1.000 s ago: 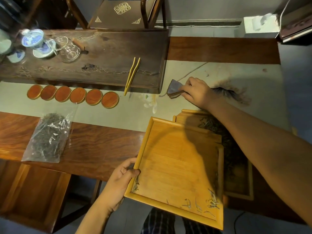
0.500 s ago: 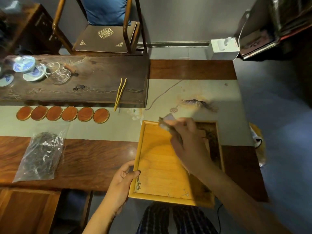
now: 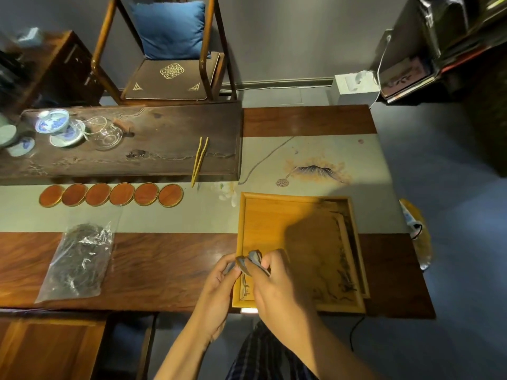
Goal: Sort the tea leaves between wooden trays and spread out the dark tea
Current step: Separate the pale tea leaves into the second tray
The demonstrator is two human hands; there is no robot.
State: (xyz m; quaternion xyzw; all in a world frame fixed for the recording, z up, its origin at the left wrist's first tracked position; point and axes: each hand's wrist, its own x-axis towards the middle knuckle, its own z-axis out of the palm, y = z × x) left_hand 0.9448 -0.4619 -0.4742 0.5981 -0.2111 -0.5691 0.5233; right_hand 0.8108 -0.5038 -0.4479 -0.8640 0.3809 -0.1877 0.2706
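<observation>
Pale yellow wood, smooth and straight-grained, forms the rectangular tray point(image 3: 274, 215) that is set at the near edge of the dark table point(image 3: 164, 270). A second tray point(image 3: 366, 286) of the same wood is partly covered by it, only a strip showing along the first tray's right side. Thin dark tea leaves point(image 3: 344, 281) are scattered along that right side, and a few more lie in the tray's near left corner.

Over that near left corner a small grey, stiff-looking scoop-shaped piece point(image 3: 251, 261) is held between both hands. It is pinched from the left by the curled fingers and thumb of the left hand point(image 3: 216, 292), and gripped from the right by the bent fingers of the right hand point(image 3: 277, 283).

Well to the left of the tray, a crinkled clear plastic bag point(image 3: 78, 259) of wiry dark tea is laid flat on the table. Beyond the bag, six round reddish coasters point(image 3: 111, 194) with pale rims are lined up on a grey-green cloth runner point(image 3: 164, 215).
</observation>
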